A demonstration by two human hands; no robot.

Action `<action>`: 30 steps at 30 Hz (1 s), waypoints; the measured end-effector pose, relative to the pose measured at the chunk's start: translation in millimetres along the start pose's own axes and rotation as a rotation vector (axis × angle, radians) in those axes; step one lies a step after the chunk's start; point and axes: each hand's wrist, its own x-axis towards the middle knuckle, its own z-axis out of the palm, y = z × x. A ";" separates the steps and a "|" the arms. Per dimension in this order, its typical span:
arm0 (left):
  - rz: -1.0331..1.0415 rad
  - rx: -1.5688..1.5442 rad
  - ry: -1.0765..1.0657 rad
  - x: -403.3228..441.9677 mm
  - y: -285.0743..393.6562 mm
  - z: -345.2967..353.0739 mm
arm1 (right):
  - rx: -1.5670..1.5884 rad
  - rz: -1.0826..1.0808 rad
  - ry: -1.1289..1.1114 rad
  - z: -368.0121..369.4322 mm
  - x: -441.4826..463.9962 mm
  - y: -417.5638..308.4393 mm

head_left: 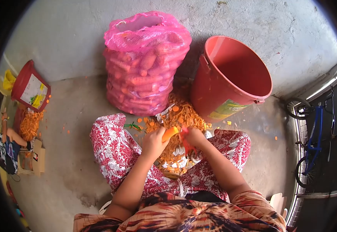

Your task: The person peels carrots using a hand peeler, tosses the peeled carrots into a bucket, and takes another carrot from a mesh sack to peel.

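Observation:
My left hand [155, 142] is closed round an orange carrot [170, 133], its bright end pointing up and to the right. Just right of the carrot, my right hand [195, 137] grips a red peeler [184, 135], whose details are blurred. Beneath both hands lies a heap of orange peelings [180, 116], with some cut carrot rounds on it. Beyond the heap stands a pink mesh sack [143, 69] filled with carrots.
A large red bucket [218, 81] stands right of the sack. Another red bucket [30, 87], a cardboard box [38, 154] and a seated person [8, 145] are at the far left. A blue bicycle [317, 131] is at the right.

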 end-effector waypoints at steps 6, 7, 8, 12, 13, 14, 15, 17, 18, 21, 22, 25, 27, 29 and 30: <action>-0.118 0.102 -0.179 -8.7 -4.3 16.2 | 0.459 0.028 0.648 -29.1 15.3 3.9; -0.201 0.070 -0.305 -10.1 -7.4 21.5 | 0.525 0.072 0.681 -38.3 10.6 -4.3; -0.141 0.071 -0.299 -12.5 -8.1 24.3 | 0.581 0.018 0.748 -40.0 11.9 -1.9; -0.002 0.077 -0.287 -14.1 -0.3 21.8 | 0.632 -0.061 0.797 -34.5 11.1 -13.8; 0.012 0.085 -0.273 -14.5 2.0 20.4 | 0.628 -0.079 0.808 -30.3 7.2 -27.0; 0.026 0.095 -0.260 -15.2 3.4 19.7 | 0.531 -0.086 0.776 -29.2 -2.1 -38.5; 0.030 0.068 -0.207 -16.6 3.1 20.4 | 0.475 -0.157 0.813 -24.3 -3.5 -41.8; 0.040 0.013 -0.098 -17.8 -0.2 23.8 | 0.407 -0.203 0.877 -22.6 1.0 -37.7; 0.047 0.008 -0.071 -18.3 -1.8 23.9 | 0.395 -0.177 0.904 -28.1 7.4 -28.9; 0.051 -0.007 -0.023 -19.0 -4.2 22.3 | 0.431 -0.057 1.075 -58.8 15.9 -12.0; 0.039 -0.006 -0.037 -19.4 -2.4 20.2 | 0.453 -0.047 1.112 -63.3 17.4 -7.4; 0.034 0.011 -0.073 -19.1 0.8 19.6 | 0.669 -0.165 0.958 -53.6 5.4 -19.7; 0.050 0.012 -0.060 -19.0 1.1 22.0 | 0.646 -0.241 0.840 -33.8 -3.5 -31.6; 0.079 -0.001 -0.014 -19.4 -1.8 25.9 | 0.596 -0.237 0.831 -26.2 -4.3 -34.5; 0.071 -0.014 0.007 -19.8 -1.4 25.6 | 0.530 -0.259 0.911 -33.2 -6.7 -38.1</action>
